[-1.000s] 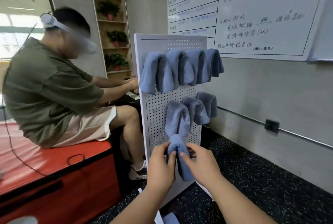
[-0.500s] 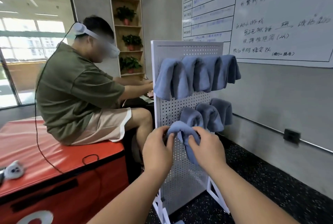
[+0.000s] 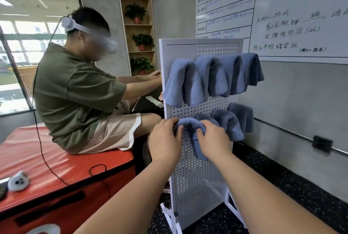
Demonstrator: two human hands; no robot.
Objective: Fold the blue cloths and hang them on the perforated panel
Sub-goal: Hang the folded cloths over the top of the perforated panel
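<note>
A white perforated panel stands upright on the floor. Several folded blue cloths hang in a top row, and more blue cloths hang in a second row. At the left end of that second row, a folded blue cloth is draped against the panel. My left hand grips its left side. My right hand pinches its right side; the cloth's lower end hangs down behind my right hand.
A person in a green shirt with a headset sits on a red padded box left of the panel. A whiteboard hangs on the grey wall to the right. A wall socket sits low on that wall. The floor is dark and speckled.
Both hands have lifted the folded cloth from low on the panel up to the level of the second row. The view has shifted up and left.
</note>
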